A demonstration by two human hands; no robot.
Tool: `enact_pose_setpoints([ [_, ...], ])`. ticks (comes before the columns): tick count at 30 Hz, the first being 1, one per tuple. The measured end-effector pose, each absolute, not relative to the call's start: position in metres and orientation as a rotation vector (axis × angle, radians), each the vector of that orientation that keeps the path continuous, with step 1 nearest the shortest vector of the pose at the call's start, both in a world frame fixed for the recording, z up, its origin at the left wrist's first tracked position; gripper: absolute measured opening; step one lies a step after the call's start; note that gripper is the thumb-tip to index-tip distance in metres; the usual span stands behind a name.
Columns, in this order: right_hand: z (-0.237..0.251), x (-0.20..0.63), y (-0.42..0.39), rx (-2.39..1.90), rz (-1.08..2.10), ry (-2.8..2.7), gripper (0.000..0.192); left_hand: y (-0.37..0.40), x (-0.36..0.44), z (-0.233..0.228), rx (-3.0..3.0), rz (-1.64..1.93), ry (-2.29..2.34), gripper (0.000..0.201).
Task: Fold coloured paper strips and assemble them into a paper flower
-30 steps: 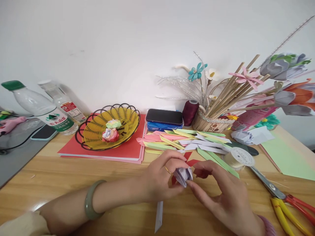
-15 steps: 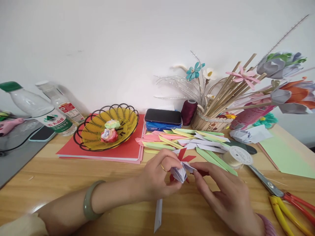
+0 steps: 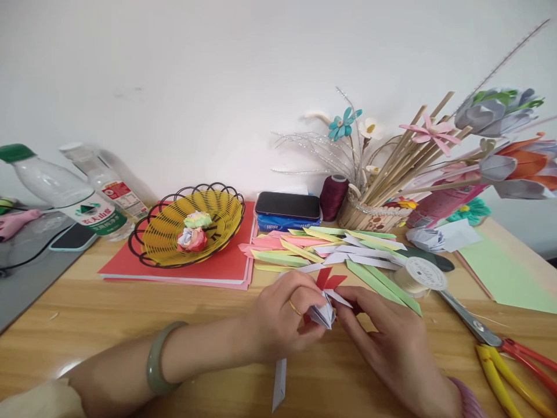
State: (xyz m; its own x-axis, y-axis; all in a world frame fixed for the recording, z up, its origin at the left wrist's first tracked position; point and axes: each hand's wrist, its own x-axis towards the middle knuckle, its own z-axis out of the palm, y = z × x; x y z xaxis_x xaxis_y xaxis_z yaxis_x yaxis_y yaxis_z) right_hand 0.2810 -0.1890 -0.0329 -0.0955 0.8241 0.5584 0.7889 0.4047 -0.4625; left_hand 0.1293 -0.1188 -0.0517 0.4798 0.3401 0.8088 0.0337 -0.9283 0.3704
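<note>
Over the front of the table, my left hand (image 3: 289, 310) is closed around a folded paper flower (image 3: 322, 315) with white petals and red paper tips behind them. From the right, my right hand (image 3: 383, 334) pinches the flower's side, where a white pointed paper piece (image 3: 339, 298) sticks out. Its fingertips partly hide what they touch. A white folded strip (image 3: 279, 386) lies on the table below my left hand. Just behind both hands spreads a pile of folded paper strips (image 3: 322, 249) in pink, yellow, white and green.
A yellow basket (image 3: 230, 215) holding two small paper flowers rests on red paper (image 3: 117, 264). Bottles (image 3: 65, 186) stand at left. Scissors (image 3: 474, 325), yellow-handled pliers (image 3: 496, 377) and a thread spool (image 3: 420, 276) lie at right. Behind are a phone (image 3: 287, 205) and a stick-filled pot (image 3: 369, 215).
My left hand and the paper flower have shifted slightly right and down, and the flower is turned a little. My right hand has come closer in, its fingers nearer the white pointed piece's base.
</note>
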Motion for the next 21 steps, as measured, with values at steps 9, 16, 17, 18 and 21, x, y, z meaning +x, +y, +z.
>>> enact_pose_setpoints([
  [9, -0.036, 0.284, -0.191, -1.295, -0.035, -2.000, 0.013, -0.120, 0.129, -0.055, 2.378, 1.312, 0.391, 0.020],
  [16, -0.027, 0.290, -0.188, -1.418, 0.324, -1.653, 0.005, -0.115, 0.129, -0.046, 1.693, 0.891, 0.626, 0.025],
  [17, -0.027, 0.290, -0.186, -1.449, 0.397, -1.565, 0.006, -0.114, 0.129, -0.045, 1.569, 0.843, 0.638, 0.028],
  [18, -0.028, 0.291, -0.184, -1.461, 0.482, -1.517, 0.009, -0.112, 0.128, -0.045, 1.470, 0.808, 0.632, 0.031],
  [21, -0.030, 0.292, -0.178, -1.442, 0.692, -1.570, 0.013, -0.107, 0.126, -0.043, 1.344, 0.723, 0.578, 0.033],
])
